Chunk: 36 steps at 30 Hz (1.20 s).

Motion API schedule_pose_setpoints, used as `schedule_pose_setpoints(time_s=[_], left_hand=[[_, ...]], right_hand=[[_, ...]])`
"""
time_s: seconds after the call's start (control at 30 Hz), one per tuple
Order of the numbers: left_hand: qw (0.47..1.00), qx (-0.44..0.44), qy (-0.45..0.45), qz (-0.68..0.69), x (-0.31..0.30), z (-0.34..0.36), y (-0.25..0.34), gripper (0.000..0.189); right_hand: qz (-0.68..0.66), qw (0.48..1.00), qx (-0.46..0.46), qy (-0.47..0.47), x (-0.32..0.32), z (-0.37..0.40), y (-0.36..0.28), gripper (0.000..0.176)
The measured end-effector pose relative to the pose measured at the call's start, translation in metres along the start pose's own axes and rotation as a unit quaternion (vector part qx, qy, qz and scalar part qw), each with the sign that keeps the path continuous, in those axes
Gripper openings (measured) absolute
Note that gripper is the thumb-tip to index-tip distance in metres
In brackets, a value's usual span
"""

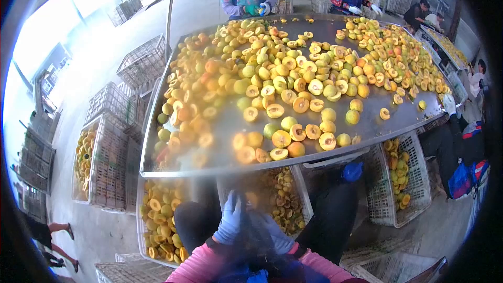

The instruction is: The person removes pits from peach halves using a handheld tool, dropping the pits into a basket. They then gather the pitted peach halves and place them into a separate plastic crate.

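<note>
My left hand (229, 221), in a pale blue glove, is low in the middle, over a crate below the table's near edge. Its fingers point up and press together; whatever they hold is hidden. Close beside it, my right hand (276, 235) wears a similar glove, and a blurred patch smears its fingers. Both hands are in front of my body, between my knees. Ahead of them, yellow peaches (280, 139), many cut in half with pits showing, lie on a metal table (335, 156). The crate (304, 199) under my hands holds dark, peach-coloured pieces.
Peach halves fill a crate (142, 220) to the left, another crate (84, 199) farther left, and one at the right (414, 199). Two people stand across the table, and a gloved hand (449, 104) rests at its right end. Stacked crates (142, 63) stand at left.
</note>
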<state>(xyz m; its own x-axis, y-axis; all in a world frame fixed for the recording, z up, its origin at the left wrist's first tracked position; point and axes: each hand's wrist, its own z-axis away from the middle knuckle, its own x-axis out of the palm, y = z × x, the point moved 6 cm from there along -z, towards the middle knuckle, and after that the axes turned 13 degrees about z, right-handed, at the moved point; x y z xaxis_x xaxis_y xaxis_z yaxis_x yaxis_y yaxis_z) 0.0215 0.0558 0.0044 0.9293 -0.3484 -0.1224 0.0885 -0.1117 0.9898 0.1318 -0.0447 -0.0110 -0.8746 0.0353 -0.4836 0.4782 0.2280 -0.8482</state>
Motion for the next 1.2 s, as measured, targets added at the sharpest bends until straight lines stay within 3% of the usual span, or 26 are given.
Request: schedule_pose_setpoints(time_s=[0.03,0.1,0.13,0.2,0.27,0.3,0.33,0.37,0.43,0.57,0.67,0.73,0.87,0.9,0.93,0.97,1.0,1.03,1.1,1.13,1.2], left_hand=[[0.984,0.145,-0.034,-0.099,0.004,-0.004,0.009,0.04],[0.979,0.155,-0.074,-0.113,-0.009,0.012,0.025,0.037],[0.997,0.044,-0.067,-0.004,-0.004,0.005,0.023,0.035],[0.999,-0.01,-0.043,0.021,0.001,0.002,0.038,0.037],[1.0,-0.02,-0.012,0.008,0.004,-0.001,0.042,0.039],[1.0,-0.005,0.005,-0.022,0.003,-0.002,0.042,0.04],[0.991,0.102,-0.022,-0.079,0.012,-0.007,0.09,0.039],[0.984,0.118,-0.053,-0.125,0.017,-0.009,0.099,0.039],[0.959,0.152,-0.111,-0.212,0.026,-0.012,0.109,0.037],[0.955,0.153,-0.174,-0.185,0.037,-0.014,0.111,0.036],[0.995,0.011,-0.099,-0.001,0.034,-0.002,0.065,0.029],[0.992,-0.071,-0.064,0.086,0.037,0.006,0.052,0.026],[0.981,0.091,-0.114,-0.132,0.023,0.015,0.031,0.028],[0.977,0.06,-0.126,-0.162,0.015,0.02,0.015,0.03],[0.962,0.124,-0.122,-0.212,0.016,0.019,0.05,0.03],[0.982,0.015,-0.155,-0.105,0.023,0.013,0.078,0.029],[0.972,0.05,-0.184,-0.14,0.019,0.016,0.048,0.03],[0.981,0.035,-0.179,-0.072,0.019,0.016,0.047,0.028],[0.985,-0.11,-0.081,0.106,0.002,0.034,-0.014,0.029],[0.984,-0.092,-0.103,0.115,-0.003,0.035,-0.04,0.029],[0.989,-0.081,-0.077,0.098,0.012,0.038,-0.008,0.029]], right_hand=[[-0.178,0.978,0.104,-0.016,0.005,-0.002,0.013,0.033],[-0.294,0.944,0.15,0.002,0.015,0.002,-0.014,0.026],[-0.204,0.975,0.085,0.037,-0.008,-0.003,-0.03,0.026],[-0.253,0.965,0.06,0.022,-0.02,-0.013,-0.048,0.028],[-0.494,0.851,0.157,-0.085,-0.014,-0.002,-0.048,0.032],[-0.602,0.763,0.196,-0.134,-0.009,0.001,-0.051,0.034],[-0.695,0.656,0.232,-0.179,-0.005,0.004,-0.056,0.036],[-0.772,0.535,0.262,-0.221,-0.002,0.008,-0.062,0.039],[-0.808,0.462,0.275,-0.244,0.001,0.011,-0.061,0.039],[-0.859,0.343,0.26,-0.276,0.002,0.017,-0.063,0.041],[-0.896,0.296,0.165,-0.287,0.001,0.014,-0.066,0.042],[-0.9,0.304,0.163,-0.266,0.002,0.018,-0.063,0.04],[-0.897,0.28,0.205,-0.272,0.018,0.031,-0.051,0.037],[-0.896,0.254,0.226,-0.285,0.033,0.043,-0.044,0.038],[-0.9,0.237,0.236,-0.28,0.052,0.053,-0.031,0.038],[-0.905,0.232,0.234,-0.27,0.06,0.055,-0.024,0.038],[-0.907,0.237,0.212,-0.276,0.046,0.046,-0.038,0.035],[-0.907,0.24,0.194,-0.287,0.035,0.038,-0.056,0.032],[-0.937,0.166,0.132,-0.278,0.051,0.039,-0.057,0.036],[-0.94,0.162,0.109,-0.279,0.058,0.038,-0.053,0.037],[-0.942,0.137,0.077,-0.297,0.051,0.035,-0.059,0.038]])
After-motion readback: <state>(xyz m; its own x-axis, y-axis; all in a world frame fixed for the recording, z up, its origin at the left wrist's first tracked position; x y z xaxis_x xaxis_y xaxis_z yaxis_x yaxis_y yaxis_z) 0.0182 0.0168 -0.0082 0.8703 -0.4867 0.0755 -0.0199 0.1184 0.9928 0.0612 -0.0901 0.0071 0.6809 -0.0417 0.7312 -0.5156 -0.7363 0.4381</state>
